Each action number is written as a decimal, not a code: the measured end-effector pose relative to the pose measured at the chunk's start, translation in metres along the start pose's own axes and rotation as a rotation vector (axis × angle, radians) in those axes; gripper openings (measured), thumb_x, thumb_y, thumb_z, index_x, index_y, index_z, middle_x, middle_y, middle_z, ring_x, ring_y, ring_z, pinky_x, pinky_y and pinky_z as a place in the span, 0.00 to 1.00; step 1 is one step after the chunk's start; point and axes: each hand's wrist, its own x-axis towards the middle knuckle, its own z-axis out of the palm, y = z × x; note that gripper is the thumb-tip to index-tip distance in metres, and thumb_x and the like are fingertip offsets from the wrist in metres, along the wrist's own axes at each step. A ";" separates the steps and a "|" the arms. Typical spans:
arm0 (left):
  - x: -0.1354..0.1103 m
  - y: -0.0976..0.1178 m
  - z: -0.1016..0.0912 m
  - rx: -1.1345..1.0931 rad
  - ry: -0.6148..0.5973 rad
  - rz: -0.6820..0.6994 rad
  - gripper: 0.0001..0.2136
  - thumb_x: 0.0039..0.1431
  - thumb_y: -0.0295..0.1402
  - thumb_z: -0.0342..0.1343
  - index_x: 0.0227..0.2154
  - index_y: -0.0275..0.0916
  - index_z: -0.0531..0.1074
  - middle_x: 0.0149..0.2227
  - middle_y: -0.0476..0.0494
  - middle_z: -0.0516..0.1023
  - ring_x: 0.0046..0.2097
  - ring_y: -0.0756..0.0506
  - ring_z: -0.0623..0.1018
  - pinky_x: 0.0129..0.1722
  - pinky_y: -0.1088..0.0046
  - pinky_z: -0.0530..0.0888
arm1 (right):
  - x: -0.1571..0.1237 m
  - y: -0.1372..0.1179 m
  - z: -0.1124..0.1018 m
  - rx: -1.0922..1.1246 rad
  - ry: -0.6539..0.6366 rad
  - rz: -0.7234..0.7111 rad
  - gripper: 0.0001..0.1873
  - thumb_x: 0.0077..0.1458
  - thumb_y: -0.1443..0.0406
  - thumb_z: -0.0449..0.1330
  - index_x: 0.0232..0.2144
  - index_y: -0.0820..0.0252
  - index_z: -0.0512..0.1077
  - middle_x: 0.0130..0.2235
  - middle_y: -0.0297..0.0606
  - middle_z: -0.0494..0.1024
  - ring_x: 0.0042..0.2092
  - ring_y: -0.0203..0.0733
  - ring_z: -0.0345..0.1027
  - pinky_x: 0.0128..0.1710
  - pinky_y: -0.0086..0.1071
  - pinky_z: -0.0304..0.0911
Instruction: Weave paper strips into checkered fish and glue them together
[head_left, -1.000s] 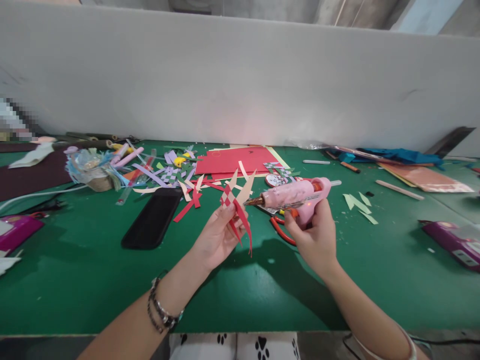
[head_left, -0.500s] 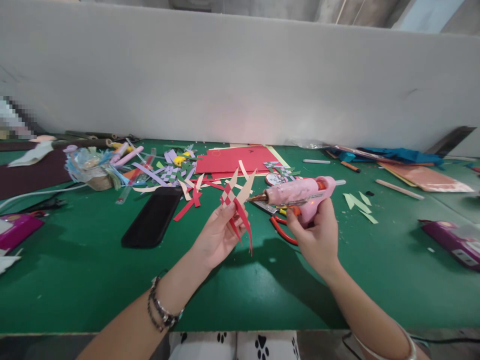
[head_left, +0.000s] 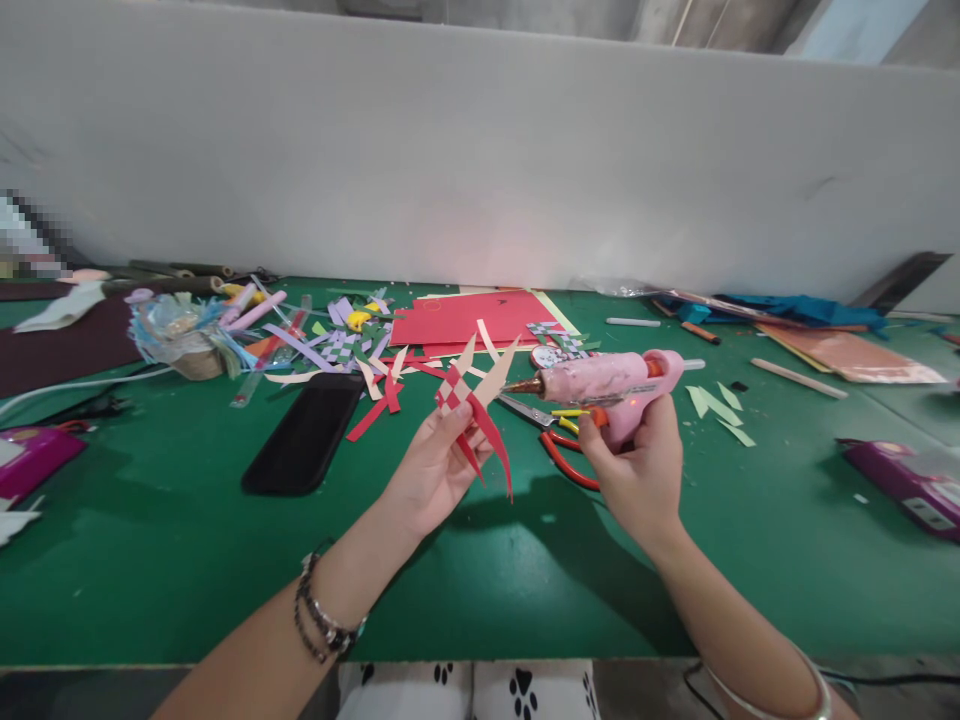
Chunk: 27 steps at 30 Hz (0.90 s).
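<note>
My left hand (head_left: 435,470) pinches a small weave of red and cream paper strips (head_left: 474,400) and holds it up above the green table (head_left: 480,580). A pink glue gun (head_left: 611,385) is gripped in my right hand (head_left: 637,475), with its brown nozzle pointing left. The nozzle tip sits a short gap to the right of the cream strip ends. Red-handled scissors (head_left: 559,445) lie on the table just under the gun.
A black phone (head_left: 304,435) lies left of my hands. Behind it are a heap of paper strips and woven pieces (head_left: 330,345), red card sheets (head_left: 469,320) and a small basket (head_left: 184,345). Pale green scraps (head_left: 720,405), sticks and a purple box (head_left: 911,485) sit at right. A white wall closes the back.
The glue gun has drawn back to the right, away from the paper weave. My left hand has tilted the weave slightly.
</note>
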 end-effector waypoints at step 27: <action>-0.001 0.000 0.003 -0.052 0.023 -0.051 0.13 0.33 0.31 0.67 0.17 0.35 0.65 0.17 0.57 0.63 0.19 0.59 0.62 0.21 0.84 0.65 | -0.001 0.003 0.001 0.050 -0.044 0.018 0.15 0.41 0.63 0.58 0.34 0.57 0.59 0.25 0.30 0.65 0.22 0.32 0.56 0.18 0.26 0.54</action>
